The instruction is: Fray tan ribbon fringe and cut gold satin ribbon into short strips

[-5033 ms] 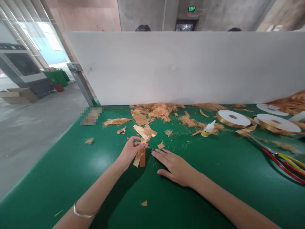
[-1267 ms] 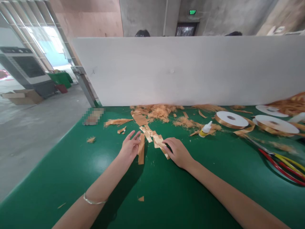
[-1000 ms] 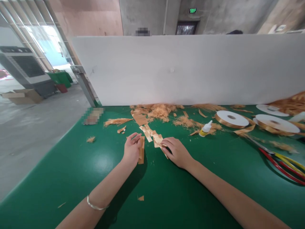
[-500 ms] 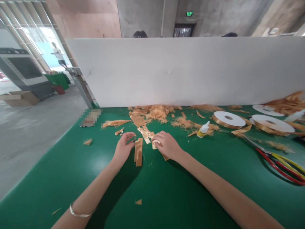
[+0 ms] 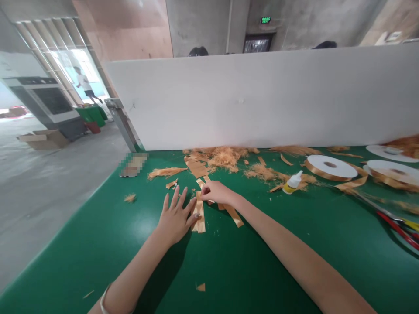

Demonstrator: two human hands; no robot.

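Several short strips of gold ribbon (image 5: 200, 223) lie in a small stack on the green table. My left hand (image 5: 176, 218) is spread wide beside them, its thumb resting on the top strip. From the other side my right hand (image 5: 216, 192) pinches the far end of a ribbon strip at that stack; its fingertips partly hide the grip. More gold ribbon strips (image 5: 234, 214) lie under and beside my right wrist. Beyond the fingers, flat ribbon pieces (image 5: 197, 167) are laid out in a row toward the frayed fibres.
A heap of frayed gold fibres (image 5: 225, 158) lies along the white partition (image 5: 238, 100). To the right are a glue bottle (image 5: 292, 183), ribbon spools (image 5: 330, 165) and scissors (image 5: 397, 226). A blurred-out phone-like object (image 5: 134, 165) sits near the left edge. A person (image 5: 84, 83) stands in the far doorway.
My right hand has moved left to the ribbon stack with a strip. My left hand has opened out from a curl and put its thumb on the stack. The view has shifted slightly.
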